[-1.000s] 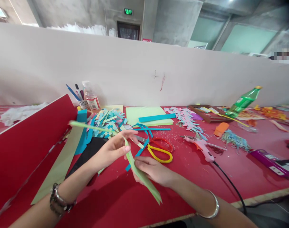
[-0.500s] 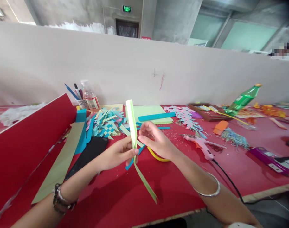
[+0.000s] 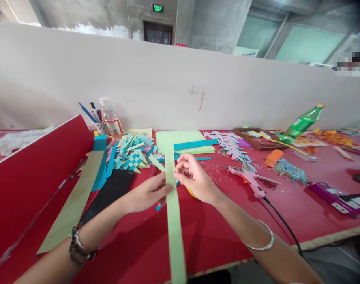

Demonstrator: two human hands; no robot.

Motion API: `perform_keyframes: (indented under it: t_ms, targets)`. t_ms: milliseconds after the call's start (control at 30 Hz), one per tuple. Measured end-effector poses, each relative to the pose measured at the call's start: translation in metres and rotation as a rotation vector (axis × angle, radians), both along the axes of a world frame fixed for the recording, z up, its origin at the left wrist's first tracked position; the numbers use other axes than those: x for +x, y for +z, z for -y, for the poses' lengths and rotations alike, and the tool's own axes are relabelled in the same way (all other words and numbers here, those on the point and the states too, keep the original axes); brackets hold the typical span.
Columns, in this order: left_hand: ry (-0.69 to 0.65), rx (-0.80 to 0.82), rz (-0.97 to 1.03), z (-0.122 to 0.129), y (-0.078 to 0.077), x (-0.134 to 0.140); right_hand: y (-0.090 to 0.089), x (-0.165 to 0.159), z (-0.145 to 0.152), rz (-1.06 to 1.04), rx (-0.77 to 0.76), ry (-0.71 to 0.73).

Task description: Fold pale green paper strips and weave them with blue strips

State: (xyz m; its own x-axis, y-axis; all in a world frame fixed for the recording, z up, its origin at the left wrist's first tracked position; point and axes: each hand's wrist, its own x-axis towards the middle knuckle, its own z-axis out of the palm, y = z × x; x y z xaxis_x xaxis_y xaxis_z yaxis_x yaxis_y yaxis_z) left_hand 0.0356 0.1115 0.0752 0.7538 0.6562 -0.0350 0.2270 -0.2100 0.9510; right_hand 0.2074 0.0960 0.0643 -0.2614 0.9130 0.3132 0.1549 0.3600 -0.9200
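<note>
My left hand (image 3: 152, 192) pinches a long light green paper strip (image 3: 173, 213) between thumb and fingers, near its middle. The strip is upright in front of me, its broad face turned toward me and its lower end reaching down past the table's front edge. Just right of the strip is my right hand (image 3: 194, 177), fingers loosely bent and apart. Its fingertips are at the strip's edge; whether they touch is unclear. Behind my hands, part of a yellow curved piece (image 3: 192, 192) and a blue paper strip (image 3: 160, 206) peek out.
Left are a black phone (image 3: 109, 195), a paper-scrap pile (image 3: 135, 154), a pen cup (image 3: 101, 127) and a clear bottle (image 3: 112, 122). Right are a pink glue gun (image 3: 248, 179) with its cord, a purple box (image 3: 334, 197) and a tilted green bottle (image 3: 301, 124). Green sheets (image 3: 194, 136) lie behind.
The paper strip has turned from edge-on and twisted to broad face toward me, its lower end now hanging straight. My right hand has come closer to its edge.
</note>
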Motion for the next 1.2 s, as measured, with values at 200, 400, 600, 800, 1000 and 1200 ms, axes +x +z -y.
perform_keyframes:
  t_ms: [200,400,600,800,1000,1200]
  targets:
    - [0.071,-0.045,0.067,-0.007,-0.006,0.004,0.002,0.003,0.0,0.106,0.183,-0.174]
    - [0.188,-0.123,0.14,-0.01,-0.008,0.001,0.005,0.007,0.004,0.177,0.16,-0.073]
    - [0.21,-0.403,0.394,-0.009,-0.006,0.003,0.004,0.006,0.011,0.332,0.429,-0.04]
    - [0.22,-0.608,0.544,-0.007,-0.009,0.006,0.008,0.01,0.018,0.699,0.827,-0.07]
    - [0.197,-0.722,0.651,-0.005,-0.013,0.011,0.012,0.007,0.022,0.669,0.887,-0.063]
    - [0.212,-0.763,0.685,-0.001,-0.017,0.016,0.006,0.004,0.014,0.608,1.055,-0.107]
